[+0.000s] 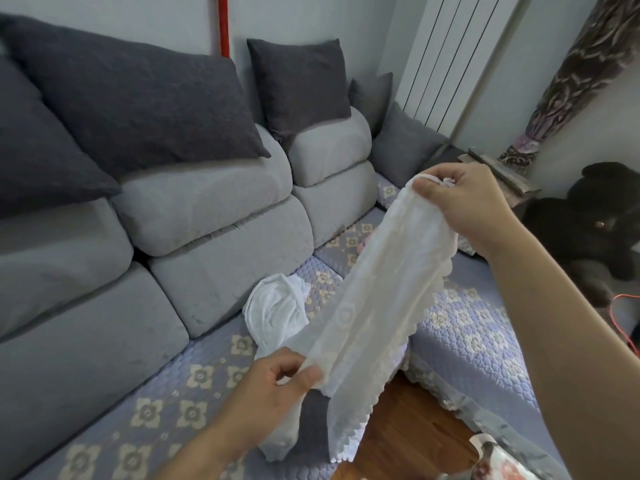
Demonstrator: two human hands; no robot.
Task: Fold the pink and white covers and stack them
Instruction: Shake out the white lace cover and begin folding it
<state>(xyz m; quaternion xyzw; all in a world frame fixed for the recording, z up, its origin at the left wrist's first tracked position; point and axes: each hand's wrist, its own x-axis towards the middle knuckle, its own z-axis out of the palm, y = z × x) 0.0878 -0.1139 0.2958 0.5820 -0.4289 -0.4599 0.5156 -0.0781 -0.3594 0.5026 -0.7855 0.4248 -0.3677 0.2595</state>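
A sheer white cover (375,289) with a scalloped lace edge is stretched in the air between my hands, above the sofa's corner. My right hand (464,202) pinches its upper end at the right. My left hand (277,382) grips its lower end, and the loose part hangs down below that hand. A second white cover (273,308) lies crumpled on the sofa seat behind the held one. A small patch of pink fabric (365,242) shows on the seat, mostly hidden behind the held cover.
The grey corner sofa (207,216) carries dark cushions (131,102) and a lilac quilted seat pad (464,327) with flower squares. Wooden floor (412,431) shows below. A black plush toy (602,216) sits at the right, with an orange cable (623,327) beside it.
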